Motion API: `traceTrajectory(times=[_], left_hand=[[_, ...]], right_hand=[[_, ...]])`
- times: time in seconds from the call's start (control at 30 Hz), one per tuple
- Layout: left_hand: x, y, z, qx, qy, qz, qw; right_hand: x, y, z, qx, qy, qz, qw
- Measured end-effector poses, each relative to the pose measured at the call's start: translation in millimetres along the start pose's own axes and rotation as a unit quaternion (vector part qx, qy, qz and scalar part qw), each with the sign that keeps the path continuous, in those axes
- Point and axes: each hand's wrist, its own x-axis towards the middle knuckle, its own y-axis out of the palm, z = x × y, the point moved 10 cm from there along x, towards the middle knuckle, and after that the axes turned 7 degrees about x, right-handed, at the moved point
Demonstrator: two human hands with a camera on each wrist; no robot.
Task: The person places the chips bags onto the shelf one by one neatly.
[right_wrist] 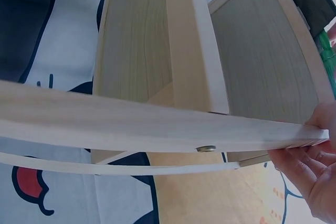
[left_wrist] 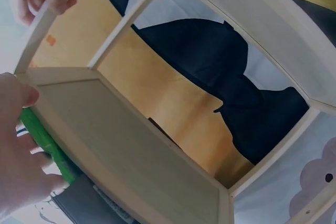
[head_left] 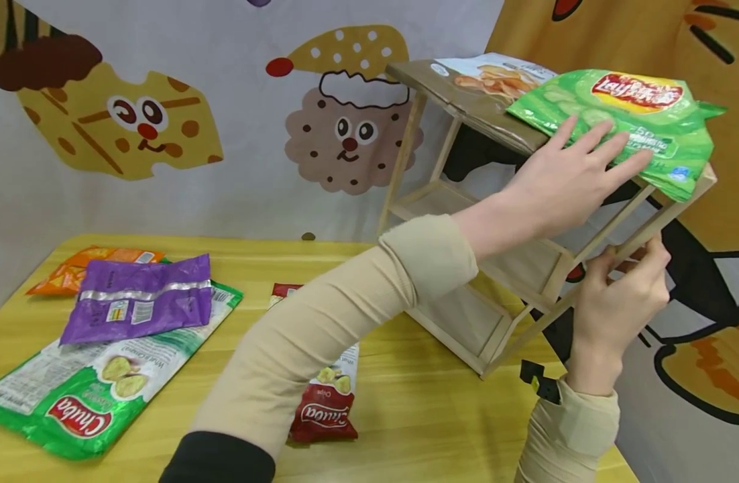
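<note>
At the right side of the yellow table [head_left: 430, 416], wooden rack [head_left: 526, 268] is held two-handed. Right hand [head_left: 626, 292]: clamped on the nearest upright, thumb on top and fingers wrapped below in the right wrist view. Left hand [head_left: 565, 178]: fingers spread apart over the green chip bag [head_left: 665, 124], thumb at the top board's edge in the left wrist view, so bag and board look pinched together. To steady it well, I'd let the right hand take most of the load, since it has bare wood; the left works through slick film that could slide. Light pressure there, or chips get crushed and the bag may skid off. Move both hands as one, else the frame may twist. Watch the brown chip bag [head_left: 475, 94] too, lying flat on the top board; any tilt could send it sliding. Rack looks: pale wood, slim uprights, shelves framed around greyer panels, metal fastener [right_wrist: 206, 149] showing in one bar. Appears to lean in the head view; might be camera angle, can't tell if every foot is down. Green bag: glossy, creased, red-and-yellow label, sitting over the board's corner.
</note>
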Motion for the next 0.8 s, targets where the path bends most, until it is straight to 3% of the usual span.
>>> traceTrajectory(times=[0.17,0.23,0.33,0.53,0.67,0.8], left_hand=[[-1.4,-2.7,-1.6,-0.002,-0.009,-0.003,1.0],[-4.4,-4.4,-0.6,-0.008,-0.01,-0.031,0.9994],[-13.2,-10.6,0.5,-0.019,-0.007,-0.1,0.9948],[-44.7,-21.2,-1.7,-0.041,0.022,-0.246,0.9682],[-69.6,-14.2,-3.9,-0.041,0.034,-0.301,0.9521],[-93.3,4.0,-3.2,-0.051,0.032,-0.325,0.9437]], right_hand=[[0,-0.4,-1,-0.005,0.002,0.001,1.0],[0,0.1,0,-0.005,0.0,0.003,1.0],[-1,0.1,0,-0.005,-0.002,0.003,1.0],[-1,-1.1,0,-0.005,-0.006,-0.001,1.0],[-1,-1.5,1,0.002,-0.01,0.0,1.0],[-1,-1.9,2,0.005,-0.013,-0.002,1.0]])
